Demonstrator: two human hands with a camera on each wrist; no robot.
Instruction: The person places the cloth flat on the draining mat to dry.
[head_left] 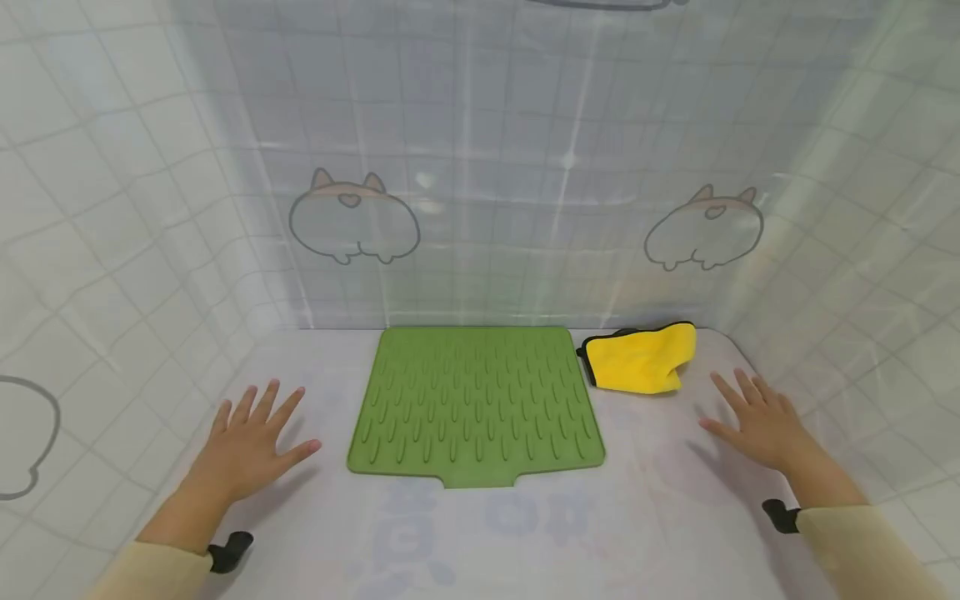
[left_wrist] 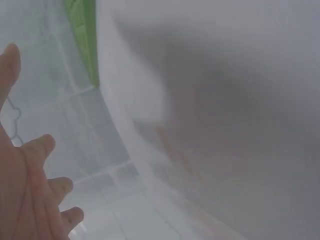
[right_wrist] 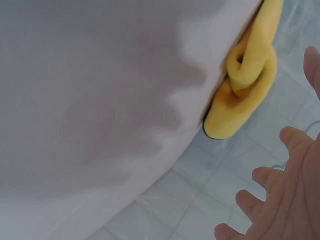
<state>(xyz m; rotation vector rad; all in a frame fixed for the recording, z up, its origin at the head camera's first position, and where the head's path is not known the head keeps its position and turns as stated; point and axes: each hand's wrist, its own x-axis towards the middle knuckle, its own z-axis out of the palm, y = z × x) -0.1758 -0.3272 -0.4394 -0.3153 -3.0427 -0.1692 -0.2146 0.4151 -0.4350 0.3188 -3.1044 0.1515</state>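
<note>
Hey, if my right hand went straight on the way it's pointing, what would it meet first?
Probably the right end of the yellow cloth, though your right hand looks raised, so it might pass over.

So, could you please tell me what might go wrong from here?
The cloth lies folded close beside the right edge of the mat, so dragging the mat that way could push it along. The cloth is also rumpled, so if the right hand picked it up by one corner, it might flop open. And the mat's far edge is close to the back wall, so sliding it away could jam it there.
</note>
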